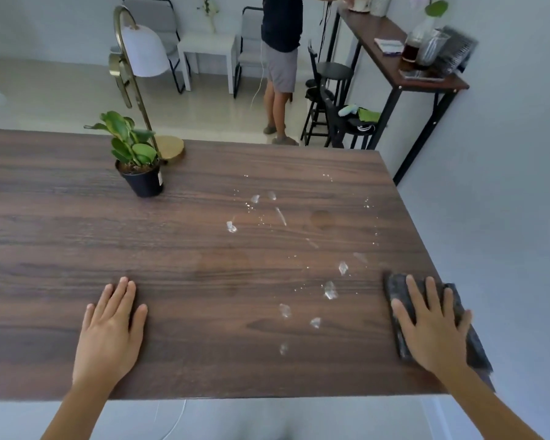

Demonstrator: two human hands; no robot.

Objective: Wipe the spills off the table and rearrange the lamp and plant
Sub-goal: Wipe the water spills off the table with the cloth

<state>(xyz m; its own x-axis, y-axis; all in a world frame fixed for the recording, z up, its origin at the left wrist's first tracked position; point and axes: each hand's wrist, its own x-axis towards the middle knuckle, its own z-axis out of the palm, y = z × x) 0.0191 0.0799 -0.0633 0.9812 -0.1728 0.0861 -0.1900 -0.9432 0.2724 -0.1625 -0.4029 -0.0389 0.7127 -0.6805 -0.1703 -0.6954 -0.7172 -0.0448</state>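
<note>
Spills (299,258) of clear liquid lie in scattered puddles and droplets across the right half of the dark wood-grain table (77,236), running from the middle of the top down toward the near edge. The right hand (432,325) presses flat, fingers spread, on a folded dark grey cloth (477,341) at the table's right edge, just beside the nearest puddles; the palm bears down on the cloth rather than pinching it, which suits a sweep leftward through the wet patch. The left hand (110,328) rests open and flat on bare wood, holding nothing, well apart from the spills, apparently as a brace while the body leans over the table.

The small green leafy plant in a black plastic pot (138,160) stands upright at the far left, with the brass arched lamp with a white dome shade (140,55) right behind it, its round gold base at the far edge. Both sit clear of the liquid, so wiping can likely go ahead without shifting them first. No wiping stroke looks begun, and the rearranging is not yet done.
</note>
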